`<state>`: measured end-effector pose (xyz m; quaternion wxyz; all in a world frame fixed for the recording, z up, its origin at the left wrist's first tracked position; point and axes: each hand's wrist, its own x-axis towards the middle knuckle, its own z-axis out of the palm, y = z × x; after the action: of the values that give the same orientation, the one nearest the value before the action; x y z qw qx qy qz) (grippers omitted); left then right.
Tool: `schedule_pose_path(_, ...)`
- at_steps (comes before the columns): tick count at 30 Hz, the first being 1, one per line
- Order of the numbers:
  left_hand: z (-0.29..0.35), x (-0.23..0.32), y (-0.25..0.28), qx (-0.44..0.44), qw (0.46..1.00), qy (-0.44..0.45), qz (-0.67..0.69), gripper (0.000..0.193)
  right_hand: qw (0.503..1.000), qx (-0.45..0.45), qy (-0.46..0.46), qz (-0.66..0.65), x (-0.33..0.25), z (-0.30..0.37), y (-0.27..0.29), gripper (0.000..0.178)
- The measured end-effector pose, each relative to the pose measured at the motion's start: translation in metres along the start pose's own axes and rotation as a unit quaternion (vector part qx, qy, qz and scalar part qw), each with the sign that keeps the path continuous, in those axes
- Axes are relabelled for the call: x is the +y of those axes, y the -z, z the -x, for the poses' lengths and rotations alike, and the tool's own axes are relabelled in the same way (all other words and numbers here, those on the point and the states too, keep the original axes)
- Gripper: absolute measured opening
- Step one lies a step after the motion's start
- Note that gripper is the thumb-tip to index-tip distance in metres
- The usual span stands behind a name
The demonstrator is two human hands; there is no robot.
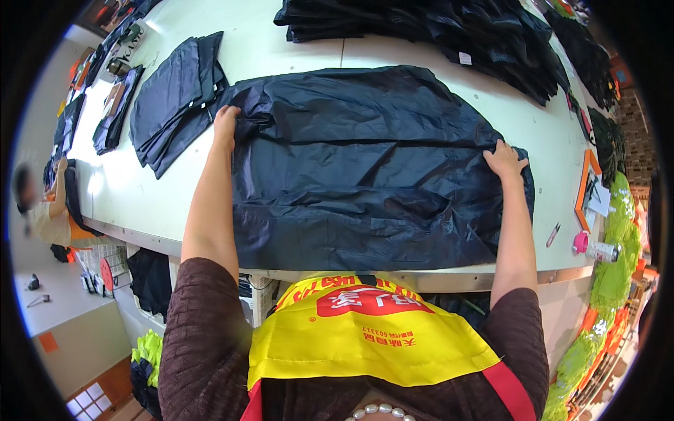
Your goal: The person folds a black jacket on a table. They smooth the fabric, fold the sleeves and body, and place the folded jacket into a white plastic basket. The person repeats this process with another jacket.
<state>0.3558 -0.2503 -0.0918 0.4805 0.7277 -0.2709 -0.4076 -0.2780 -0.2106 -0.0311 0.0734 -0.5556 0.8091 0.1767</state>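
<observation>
Right now, a dark navy garment (351, 168) lies spread, creased and layered, across the pale tabletop (158, 203), its lower edge close to the near rim. At its upper left corner the left hand (225, 128) has its grip closed on the cloth, with creases gathering toward the fingers. Across from it, the right hand (504, 163) rests on the garment's right edge, palm down and fingers bent; whether that grip is clamped on the fabric or only pressing it, I cannot tell.

Just beside the garment's upper left sits a stack of folded dark pieces (175, 98), and beyond its top edge a large heap of dark cloth (435, 28) is spread along the far side. To the right are a small slim tool (553, 234), an orange-edged tray (581, 189), a pink object (580, 243) and a clear container (604, 251). Past them, yellow-green fabric (618, 224) is piled. Nearest the camera, the person wears a yellow apron (379, 351) over dark sleeves (203, 330). Farther off at the left edge, another person (53, 214) is beside the tabletop.
</observation>
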Motion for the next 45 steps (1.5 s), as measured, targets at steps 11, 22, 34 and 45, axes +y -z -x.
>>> schedule_pose_path(11, -0.006, 0.055, -0.013, -0.113, 0.983, 0.021, -0.146, 0.103, 0.934, 0.068, 0.211, -0.28, -0.126, -0.074, 0.036, 0.077)
schedule_pose_path(22, 0.06, 0.052, 0.045, -0.106, 0.961, -0.238, -0.09, 0.02, 0.779, 0.334, 0.436, -0.302, -0.072, 0.045, 0.045, 0.029)
schedule_pose_path(34, 0.234, -0.064, 0.155, -0.129, 0.695, -0.498, -0.502, 0.056, 0.903, 0.201, 0.375, -0.065, -0.022, 0.21, -0.049, 0.056)
schedule_pose_path(45, 0.289, -0.006, 0.136, -0.145, 0.718, -0.506, -0.456, 0.044, 0.828, 0.279, 0.458, -0.165, -0.08, 0.216, -0.09, 0.051)
